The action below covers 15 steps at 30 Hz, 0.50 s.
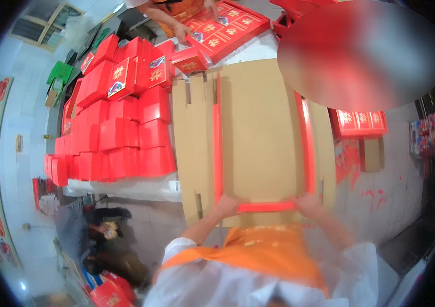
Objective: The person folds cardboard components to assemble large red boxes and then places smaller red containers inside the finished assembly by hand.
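A large shallow cardboard box (267, 206), brown inside with red side walls, lies in front of me with its long sides running away from me. My left hand (227, 206) is closed on its near left corner. At the near right corner my right hand (308, 205) is closed on the same box. The red near wall stands between the two hands. Under the box are flat brown cardboard sheets (192, 148) with slots cut in them. The fingertips are small and partly hidden against the corners.
Stacked red gift boxes (125, 125) fill a table on the left. At the far side a co-worker's hand (181, 33) touches a red tray (232, 30) of gold-printed boxes. Red boxes (360, 123) and a brown carton (372, 155) stand right. A blurred patch hides the upper right.
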{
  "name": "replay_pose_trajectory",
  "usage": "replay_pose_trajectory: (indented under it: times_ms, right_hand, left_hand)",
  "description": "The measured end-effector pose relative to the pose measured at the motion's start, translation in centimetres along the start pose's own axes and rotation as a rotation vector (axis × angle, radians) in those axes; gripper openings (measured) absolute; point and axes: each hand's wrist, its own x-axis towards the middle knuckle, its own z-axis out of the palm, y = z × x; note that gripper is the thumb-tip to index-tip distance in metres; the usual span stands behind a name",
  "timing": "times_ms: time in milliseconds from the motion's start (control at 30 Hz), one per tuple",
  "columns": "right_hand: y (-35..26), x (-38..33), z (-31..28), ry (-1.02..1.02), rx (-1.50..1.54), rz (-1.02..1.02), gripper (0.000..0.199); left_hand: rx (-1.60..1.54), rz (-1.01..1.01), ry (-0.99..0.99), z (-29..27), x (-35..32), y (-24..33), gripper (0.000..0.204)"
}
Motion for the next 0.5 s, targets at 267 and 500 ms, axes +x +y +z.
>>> replay_pose_trajectory:
  times_ms: [267, 500]
  right_hand:
    - [-1.4, 1.4, 1.8, 0.178, 0.115, 0.004, 0.034]
    - [-5.6, 6.2, 2.2, 0.111, 0.14, 0.042, 0.034]
  left_hand:
    - [-0.11, -0.09, -0.112, 1.5, -0.3, -0.9, 0.06]
    - [0.115, 0.053, 0.636, 4.7, 2.6, 2.8, 0.039]
